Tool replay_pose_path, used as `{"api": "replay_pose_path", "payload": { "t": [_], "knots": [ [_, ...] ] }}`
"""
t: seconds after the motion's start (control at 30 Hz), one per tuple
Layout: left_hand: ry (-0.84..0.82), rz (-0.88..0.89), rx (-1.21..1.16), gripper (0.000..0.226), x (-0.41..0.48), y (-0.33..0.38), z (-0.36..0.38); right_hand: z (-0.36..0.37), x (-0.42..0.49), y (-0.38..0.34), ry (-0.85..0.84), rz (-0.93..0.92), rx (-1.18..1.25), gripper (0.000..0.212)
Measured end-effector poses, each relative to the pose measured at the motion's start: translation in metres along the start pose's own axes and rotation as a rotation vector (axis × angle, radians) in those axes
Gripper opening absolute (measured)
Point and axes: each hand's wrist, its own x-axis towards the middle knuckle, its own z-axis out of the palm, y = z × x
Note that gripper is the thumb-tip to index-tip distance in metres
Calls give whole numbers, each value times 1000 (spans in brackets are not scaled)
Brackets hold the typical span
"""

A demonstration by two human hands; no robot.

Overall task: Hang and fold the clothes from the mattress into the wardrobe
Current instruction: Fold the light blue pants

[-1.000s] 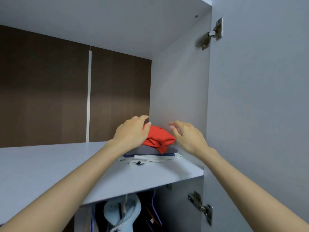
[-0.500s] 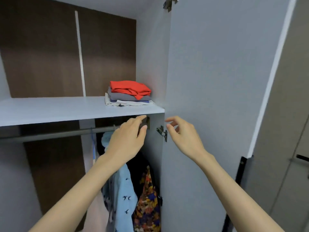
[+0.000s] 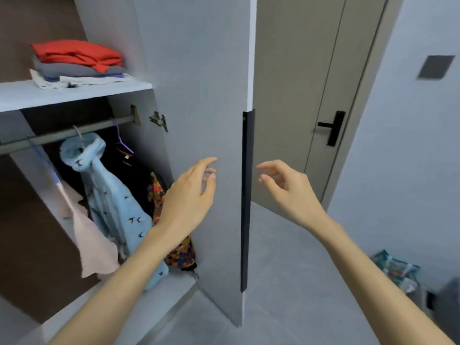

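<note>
Now my left grip (image 3: pixel 186 197) is hovering empty, fingers loosely spread, before the wardrobe door (image 3: pixel 199 83); my right grip (image 3: pixel 288 192) is hanging relaxed, touching nothing, just beyond its black handle strip (image 3: pixel 246 195). Folded clothes (image 3: pixel 77 62) are sitting stacked on the shelf (image 3: pixel 74 95), and hanging garments (image 3: pixel 112 202) are dangling from the rail (image 3: pixel 62 135). I am judging them soft and light, best cradled from underneath.

Single head view, facing forward-down, close before open wardrobe door (image 3: pixel 199 95).

Beige door (image 3: pixel 298 95) with black handle (image 3: pixel 332 128)
</note>
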Motion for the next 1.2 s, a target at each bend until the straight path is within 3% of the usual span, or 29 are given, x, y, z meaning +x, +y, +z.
{"api": "replay_pose_path", "payload": {
  "t": [0.33,0.67,0.93,1.2],
  "knots": [
    [-474,240,-245,36,-97,80,90,-59,-216,35,229,483,-233,23],
    [-842,549,-445,36,-222,237,181,-155,-462,35,582,944,-342,19],
    [-1081,720,-464,38,-351,360,247,-217,-623,43,712,1176,-335,21],
    [-1279,694,-344,41,-433,422,320,-264,-717,87,734,1300,-255,27]
  ]
}}
